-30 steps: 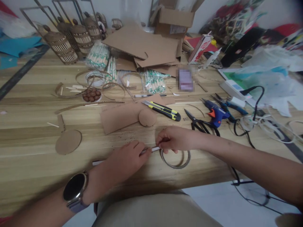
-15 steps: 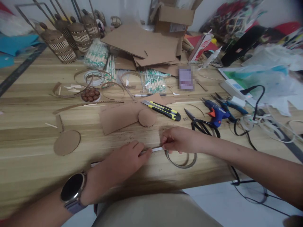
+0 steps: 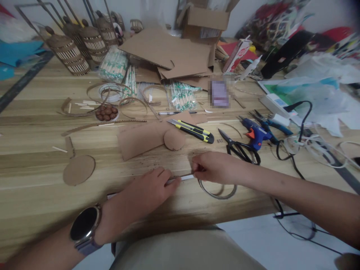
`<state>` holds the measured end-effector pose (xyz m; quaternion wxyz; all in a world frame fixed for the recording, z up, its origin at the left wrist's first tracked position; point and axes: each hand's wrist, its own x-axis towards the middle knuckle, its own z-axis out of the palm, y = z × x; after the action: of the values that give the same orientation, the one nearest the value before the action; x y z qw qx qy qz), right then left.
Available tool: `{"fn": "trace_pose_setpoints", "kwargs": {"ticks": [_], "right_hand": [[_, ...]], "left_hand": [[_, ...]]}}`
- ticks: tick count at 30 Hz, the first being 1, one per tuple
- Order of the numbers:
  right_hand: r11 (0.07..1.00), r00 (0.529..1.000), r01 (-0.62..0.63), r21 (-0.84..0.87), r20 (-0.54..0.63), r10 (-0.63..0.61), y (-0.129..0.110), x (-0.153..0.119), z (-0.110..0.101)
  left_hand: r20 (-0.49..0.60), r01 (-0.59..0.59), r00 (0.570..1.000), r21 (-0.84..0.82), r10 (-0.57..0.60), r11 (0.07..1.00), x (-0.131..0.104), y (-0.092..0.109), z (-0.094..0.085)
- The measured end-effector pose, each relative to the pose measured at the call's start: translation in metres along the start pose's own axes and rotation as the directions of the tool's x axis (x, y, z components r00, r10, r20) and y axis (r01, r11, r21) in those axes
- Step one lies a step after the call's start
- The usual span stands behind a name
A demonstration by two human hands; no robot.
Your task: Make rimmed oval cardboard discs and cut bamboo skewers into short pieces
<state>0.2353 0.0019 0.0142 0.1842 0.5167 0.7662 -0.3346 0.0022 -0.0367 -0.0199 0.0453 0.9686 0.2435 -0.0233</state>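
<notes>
A narrow strip (image 3: 186,177), pale on its visible face, runs between my two hands near the table's front edge. My left hand (image 3: 154,187), with a watch on its wrist, holds the strip's left part under closed fingers. My right hand (image 3: 209,168) pinches the strip farther right. From beneath my right hand a curled loop of the strip (image 3: 218,195) rests on the wood. Beyond my hands lie a small cardboard disc (image 3: 174,140) on a cardboard piece (image 3: 137,140), a yellow-black cutter (image 3: 194,131) and black scissors (image 3: 239,147).
At the right are a blue glue gun (image 3: 255,133), pliers (image 3: 277,126) and looping cables. A larger cardboard disc (image 3: 79,170) lies left, with a bowl of brown balls (image 3: 107,112) behind it. Cardboard sheets (image 3: 171,50) and wrapped stick bundles (image 3: 114,65) stand farther back.
The loop beneath my right hand has shifted slightly right. Both hands keep nearly the same place and grip; the whole view has moved slightly.
</notes>
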Motion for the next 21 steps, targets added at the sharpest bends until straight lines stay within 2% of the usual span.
{"fn": "trace_pose_setpoints", "kwargs": {"ticks": [14,21], "right_hand": [[0.999,0.999,-0.032,-0.038,0.011,0.032,0.003,0.0,-0.001],[0.998,0.999,-0.011,0.054,0.033,0.009,0.01,0.002,-0.001]], "left_hand": [[0.03,-0.007,1.0,0.062,0.005,0.998,-0.001,0.0,-0.001],[0.046,-0.012,0.999,0.07,0.009,0.997,0.0,0.001,-0.002]]}}
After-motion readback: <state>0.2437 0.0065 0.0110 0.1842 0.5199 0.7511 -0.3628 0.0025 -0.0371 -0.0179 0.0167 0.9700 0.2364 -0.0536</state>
